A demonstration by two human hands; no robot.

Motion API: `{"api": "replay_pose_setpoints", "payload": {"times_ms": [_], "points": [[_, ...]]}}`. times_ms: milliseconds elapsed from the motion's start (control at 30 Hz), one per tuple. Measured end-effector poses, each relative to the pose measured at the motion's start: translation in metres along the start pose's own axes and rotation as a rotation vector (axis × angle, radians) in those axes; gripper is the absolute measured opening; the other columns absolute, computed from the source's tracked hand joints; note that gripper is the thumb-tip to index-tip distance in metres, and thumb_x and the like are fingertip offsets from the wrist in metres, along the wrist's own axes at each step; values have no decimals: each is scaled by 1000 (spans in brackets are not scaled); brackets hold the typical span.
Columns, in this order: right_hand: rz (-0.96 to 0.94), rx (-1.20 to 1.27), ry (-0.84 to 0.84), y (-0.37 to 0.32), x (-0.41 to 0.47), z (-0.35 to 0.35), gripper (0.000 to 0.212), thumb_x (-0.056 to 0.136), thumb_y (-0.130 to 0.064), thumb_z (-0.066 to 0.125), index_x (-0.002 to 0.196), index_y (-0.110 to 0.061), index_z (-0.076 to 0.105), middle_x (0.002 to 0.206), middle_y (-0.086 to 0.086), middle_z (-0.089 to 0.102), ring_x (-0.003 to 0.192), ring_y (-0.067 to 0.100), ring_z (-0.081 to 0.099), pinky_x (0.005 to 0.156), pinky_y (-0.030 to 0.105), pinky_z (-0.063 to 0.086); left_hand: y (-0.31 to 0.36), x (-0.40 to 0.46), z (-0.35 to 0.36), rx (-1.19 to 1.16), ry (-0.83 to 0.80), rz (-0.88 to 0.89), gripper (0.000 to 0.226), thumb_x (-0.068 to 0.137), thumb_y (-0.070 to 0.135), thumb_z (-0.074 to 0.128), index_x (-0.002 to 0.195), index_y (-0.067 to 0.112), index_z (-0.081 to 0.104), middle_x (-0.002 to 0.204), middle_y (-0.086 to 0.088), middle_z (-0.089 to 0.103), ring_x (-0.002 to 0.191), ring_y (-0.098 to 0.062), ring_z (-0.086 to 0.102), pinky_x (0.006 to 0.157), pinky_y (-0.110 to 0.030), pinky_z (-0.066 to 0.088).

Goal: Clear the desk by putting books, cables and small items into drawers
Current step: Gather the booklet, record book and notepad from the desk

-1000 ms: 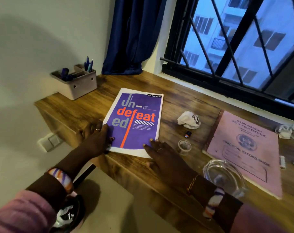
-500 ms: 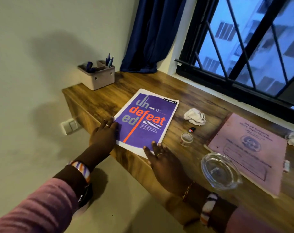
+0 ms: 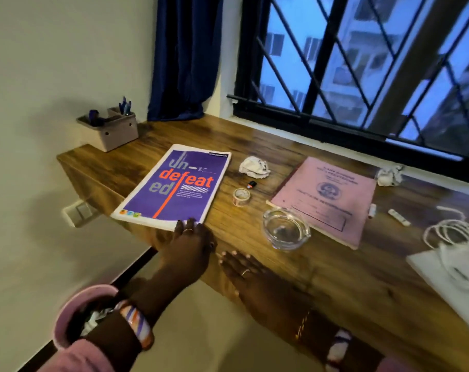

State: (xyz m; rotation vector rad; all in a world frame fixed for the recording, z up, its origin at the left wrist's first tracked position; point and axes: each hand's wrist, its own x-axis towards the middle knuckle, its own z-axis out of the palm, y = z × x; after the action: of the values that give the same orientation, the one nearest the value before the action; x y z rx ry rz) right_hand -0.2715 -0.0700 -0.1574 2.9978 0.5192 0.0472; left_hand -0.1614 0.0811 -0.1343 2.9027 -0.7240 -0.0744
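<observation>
A purple "Undefeated" notebook [image 3: 174,186] lies flat near the left end of the wooden desk [image 3: 321,269]. The fingertips of my left hand [image 3: 187,245] touch its near right corner, fingers fairly straight. Just right of it, my right hand [image 3: 244,267] rests flat on the desk's front edge and holds nothing. A pink record book [image 3: 327,200] lies further right. Between the books are a tape roll [image 3: 240,196], a small orange-black cap [image 3: 251,184] and a crumpled paper [image 3: 254,167]. A white cable [image 3: 450,232] is coiled at the right.
A glass ashtray [image 3: 285,232] stands in front of the pink book. A grey pen holder [image 3: 108,130] sits at the back left corner. A second crumpled paper [image 3: 388,175] and small white items [image 3: 398,217] lie near the window. A pink bin [image 3: 75,315] is on the floor below.
My left hand slid from the notebook's near left edge to its near right corner. My right hand came off the notebook and now lies on the desk edge.
</observation>
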Motion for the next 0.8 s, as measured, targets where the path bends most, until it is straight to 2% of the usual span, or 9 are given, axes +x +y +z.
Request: {"api": "replay_pose_setpoints", "payload": {"times_ms": [100, 133, 233, 367, 467, 567, 633, 733, 800], "points": [[-33, 233, 15, 13, -31, -8, 58, 92, -21, 42, 147, -16, 23, 154, 2, 24, 143, 15, 20, 115, 29, 1, 29, -10, -6, -28, 19, 136, 29, 92, 34, 42, 110, 17, 57, 121, -8, 58, 119, -26, 49, 96, -33, 42], [-11, 308, 9, 17, -40, -14, 55, 94, -22, 39, 147, -17, 24, 154, 4, 26, 142, 17, 23, 115, 26, 2, 39, -10, -10, -55, 19, 168, 29, 90, 34, 44, 105, 15, 59, 115, -8, 61, 113, -26, 54, 90, -33, 45], [138, 438, 111, 36, -61, -32, 45, 95, -29, 38, 139, -25, 40, 137, 3, 53, 121, 18, 51, 103, 27, 38, 68, 0, -27, -156, 74, 209, 30, 87, 36, 50, 104, 15, 63, 111, -8, 64, 106, -27, 59, 85, -34, 49], [392, 580, 328, 78, -79, -51, 34, 93, -29, 44, 125, -30, 54, 115, 0, 67, 99, 14, 63, 87, 30, 51, 103, 36, -42, -267, 146, 234, 30, 86, 34, 56, 110, 19, 63, 114, -11, 66, 108, -31, 59, 85, -38, 50], [725, 642, 497, 116, -86, -44, 38, 90, -21, 56, 127, -24, 53, 120, 4, 65, 100, 17, 63, 85, 32, 52, 123, 86, -41, -311, 155, 144, 35, 86, 33, 57, 111, 9, 62, 115, -19, 64, 109, -35, 58, 89, -39, 48], [1062, 887, 384, 149, -90, -30, 42, 86, -16, 62, 127, -13, 51, 124, 10, 59, 103, 21, 59, 83, 31, 50, 139, 142, -30, -331, 38, 85, 43, 89, 37, 53, 110, 0, 60, 114, -25, 62, 108, -36, 58, 86, -36, 46], [1165, 1075, 353, 170, -86, -26, 25, 85, -13, 62, 110, -10, 61, 103, 6, 66, 82, 11, 60, 65, 20, 49, 150, 176, -19, -318, -89, 75, 49, 91, 42, 49, 112, -1, 57, 116, -26, 60, 109, -36, 57, 86, -35, 45], [1313, 1270, 408, 195, -75, -22, 10, 85, -7, 59, 79, -9, 66, 70, -1, 64, 59, 10, 60, 52, 24, 50, 163, 205, -3, -204, -177, 163, 51, 94, 44, 41, 115, 0, 56, 118, -26, 58, 112, -35, 55, 86, -33, 43], [1369, 1428, 435, 205, -69, -23, 9, 86, -3, 56, 83, -2, 65, 70, 4, 64, 57, 14, 61, 42, 21, 47, 170, 217, 2, -185, -177, 186, 51, 96, 43, 37, 121, 2, 54, 119, -26, 58, 113, -35, 54, 87, -33, 42]]}}
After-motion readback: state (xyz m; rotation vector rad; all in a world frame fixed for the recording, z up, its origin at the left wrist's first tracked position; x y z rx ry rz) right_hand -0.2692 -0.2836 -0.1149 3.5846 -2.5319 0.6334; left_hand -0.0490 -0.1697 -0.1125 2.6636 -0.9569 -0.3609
